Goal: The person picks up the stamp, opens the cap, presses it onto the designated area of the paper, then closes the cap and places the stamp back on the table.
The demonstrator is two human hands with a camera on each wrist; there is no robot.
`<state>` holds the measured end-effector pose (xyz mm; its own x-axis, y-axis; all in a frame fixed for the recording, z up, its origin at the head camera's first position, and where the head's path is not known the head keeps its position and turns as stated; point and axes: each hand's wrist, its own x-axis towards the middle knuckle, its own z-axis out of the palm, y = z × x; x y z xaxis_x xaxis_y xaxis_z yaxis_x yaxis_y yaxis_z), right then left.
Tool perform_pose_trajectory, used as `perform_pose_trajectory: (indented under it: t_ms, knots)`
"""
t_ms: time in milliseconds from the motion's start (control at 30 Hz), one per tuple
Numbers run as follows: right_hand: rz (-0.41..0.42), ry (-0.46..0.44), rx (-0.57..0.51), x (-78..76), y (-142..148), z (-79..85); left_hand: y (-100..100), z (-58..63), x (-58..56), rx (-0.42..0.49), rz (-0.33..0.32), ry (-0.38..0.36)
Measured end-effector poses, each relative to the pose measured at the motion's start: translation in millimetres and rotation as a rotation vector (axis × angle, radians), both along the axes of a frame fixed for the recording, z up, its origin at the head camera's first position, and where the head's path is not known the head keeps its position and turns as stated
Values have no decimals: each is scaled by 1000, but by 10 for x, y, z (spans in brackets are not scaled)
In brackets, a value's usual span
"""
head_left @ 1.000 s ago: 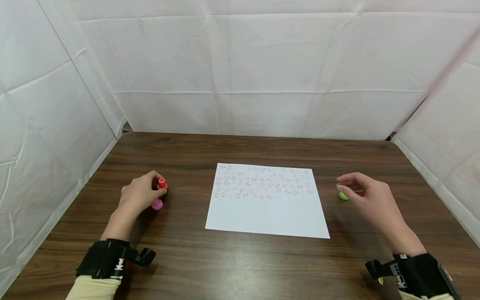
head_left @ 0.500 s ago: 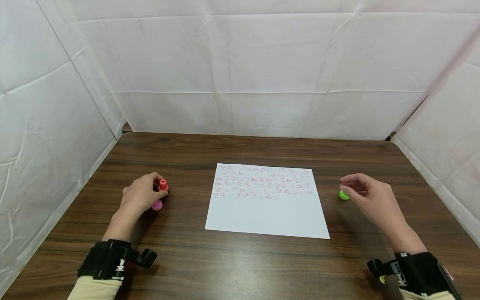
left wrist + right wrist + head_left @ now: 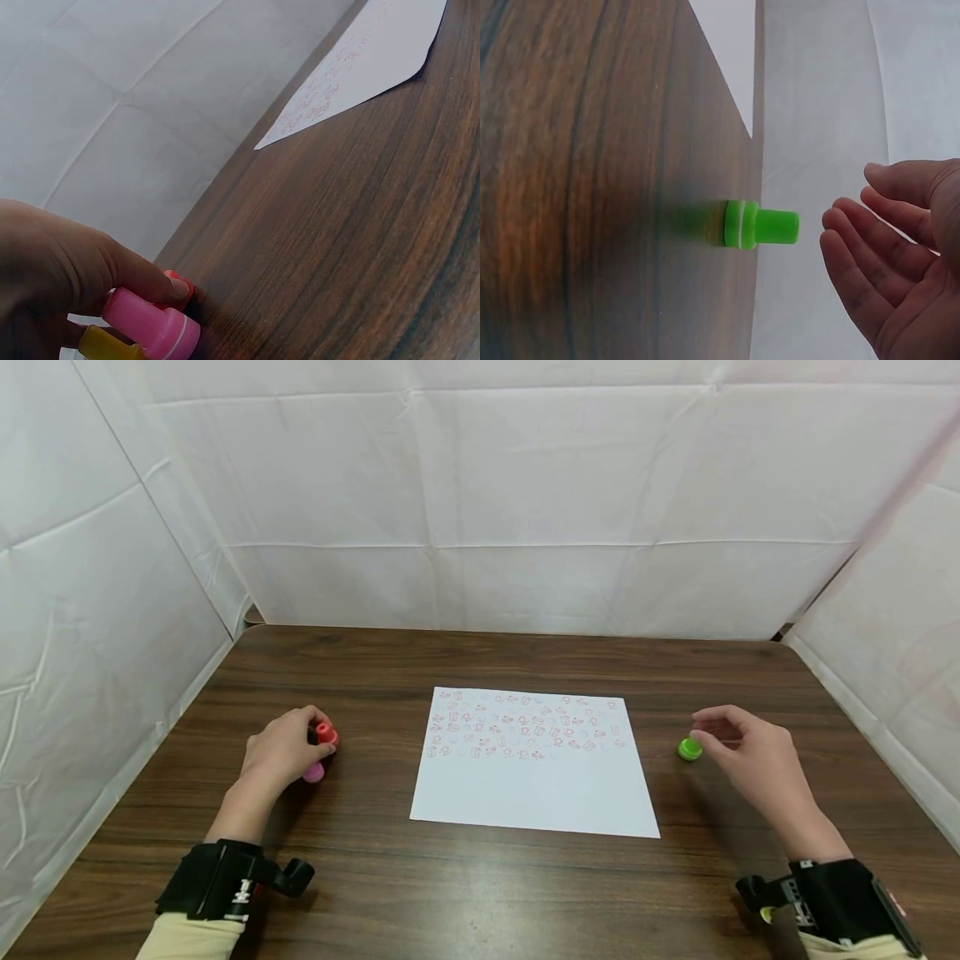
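My left hand [image 3: 279, 750] is at the left of the table, its thumb and fingers pinching a red stamp [image 3: 326, 734]. Right beside it stands a pink stamp [image 3: 152, 325], and a yellow stamp [image 3: 109, 343] shows at the bottom of the left wrist view; the hand hides part of this group. On the right side, a green stamp [image 3: 759, 226] stands upright on the table. My right hand [image 3: 750, 758] hovers just to its right with loosely bent fingers, apart from the stamp and holding nothing.
A white sheet of paper [image 3: 525, 789] lies mid-table, its upper half covered with small red printed figures. White cloth walls [image 3: 525, 485] enclose the dark wooden table [image 3: 390, 885] at the back and both sides.
The right hand has drawn back to the right from the green stamp, which now shows more fully. The red stamp has shifted very slightly down and right in the left hand.
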<state>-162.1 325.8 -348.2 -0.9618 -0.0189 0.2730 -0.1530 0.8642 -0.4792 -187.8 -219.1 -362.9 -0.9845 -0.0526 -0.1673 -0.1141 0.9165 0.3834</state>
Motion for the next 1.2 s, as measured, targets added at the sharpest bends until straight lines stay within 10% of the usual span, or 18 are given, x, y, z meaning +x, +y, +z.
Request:
perform_pose_trajectory:
  t_ms: [1200]
  knots:
    - [-13, -159, 128, -139, 76, -197, 32, 112, 118, 50, -6, 98]
